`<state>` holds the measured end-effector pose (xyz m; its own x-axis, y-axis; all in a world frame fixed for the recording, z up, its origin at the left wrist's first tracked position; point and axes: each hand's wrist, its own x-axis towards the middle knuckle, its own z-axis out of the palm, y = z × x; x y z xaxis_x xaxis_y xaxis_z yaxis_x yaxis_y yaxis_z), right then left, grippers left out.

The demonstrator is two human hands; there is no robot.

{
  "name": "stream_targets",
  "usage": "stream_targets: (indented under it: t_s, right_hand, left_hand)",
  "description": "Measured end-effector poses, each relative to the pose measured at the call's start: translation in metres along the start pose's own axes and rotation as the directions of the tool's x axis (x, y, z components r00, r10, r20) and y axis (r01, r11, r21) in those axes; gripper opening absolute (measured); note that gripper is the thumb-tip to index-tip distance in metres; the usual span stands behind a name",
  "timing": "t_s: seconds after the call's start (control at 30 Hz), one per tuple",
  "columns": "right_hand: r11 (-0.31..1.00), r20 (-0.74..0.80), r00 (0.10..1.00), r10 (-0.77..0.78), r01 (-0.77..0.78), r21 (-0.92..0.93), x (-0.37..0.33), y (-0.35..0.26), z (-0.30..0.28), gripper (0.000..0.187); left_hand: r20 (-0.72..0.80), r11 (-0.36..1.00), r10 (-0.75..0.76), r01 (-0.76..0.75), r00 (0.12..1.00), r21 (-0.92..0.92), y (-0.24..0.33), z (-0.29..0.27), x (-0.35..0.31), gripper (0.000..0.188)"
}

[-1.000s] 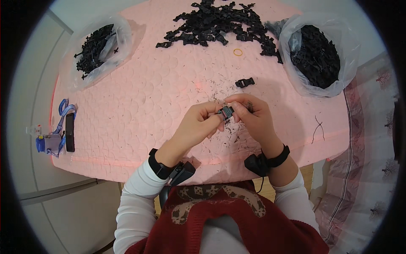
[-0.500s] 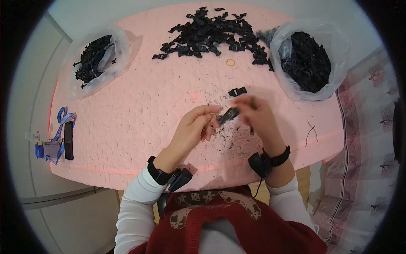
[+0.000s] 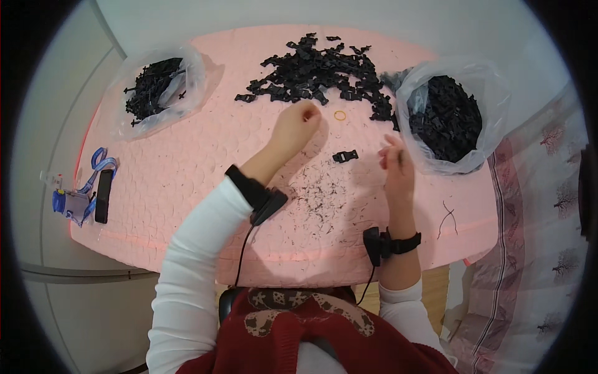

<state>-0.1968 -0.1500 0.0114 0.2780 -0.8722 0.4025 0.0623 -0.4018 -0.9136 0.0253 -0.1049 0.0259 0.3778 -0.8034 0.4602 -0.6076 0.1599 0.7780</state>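
My left hand is at the near edge of a heap of black plastic side-release buckles. Its fingers are curled together, and what they hold, if anything, is hidden. To the right, my right hand hovers beside the right-hand plastic bag, fingers loosely apart. A small dark spot shows among those fingers, too blurred to name. One black buckle lies alone on the pink quilted cloth between the hands. Tiny black scraps are scattered nearer to me.
A clear bag full of black plastic parts stands at the right; another bag with black parts is at the far left. A yellow rubber band, dark thread, and a black phone-like slab beside a blue lanyard lie around.
The black buckle that was between my hands has left them. My left hand has moved forward to the heap, my right hand toward the right bag. The view has tilted up slightly.
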Motion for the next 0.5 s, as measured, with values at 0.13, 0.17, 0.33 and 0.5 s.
stream_targets:
  t_s: [0.13,0.17,0.33,0.5]
  right_hand:
    - [0.942,0.106,0.938,0.33,-0.32,-0.101,-0.002,0.015,0.001,0.028]
    - [0.955,0.064,0.962,0.267,-0.255,-0.149,-0.001,0.018,0.002,0.027]
    - [0.972,0.047,0.987,0.155,-0.144,-0.184,-0.006,0.009,0.006,0.023]
    - [0.893,0.385,0.901,0.199,-0.329,0.306,-0.018,-0.018,0.016,0.018]
  left_hand:
    - [0.243,0.947,0.107,-0.173,0.964,0.269,0.009,0.042,-0.009,0.024]
    - [0.317,0.916,0.104,-0.215,0.943,0.338,0.011,0.045,-0.016,0.025]
    - [0.405,0.933,-0.114,-0.042,0.907,0.358,0.022,0.033,-0.025,0.026]
    - [0.63,0.732,-0.326,0.61,0.705,-0.303,0.049,-0.01,-0.054,0.021]
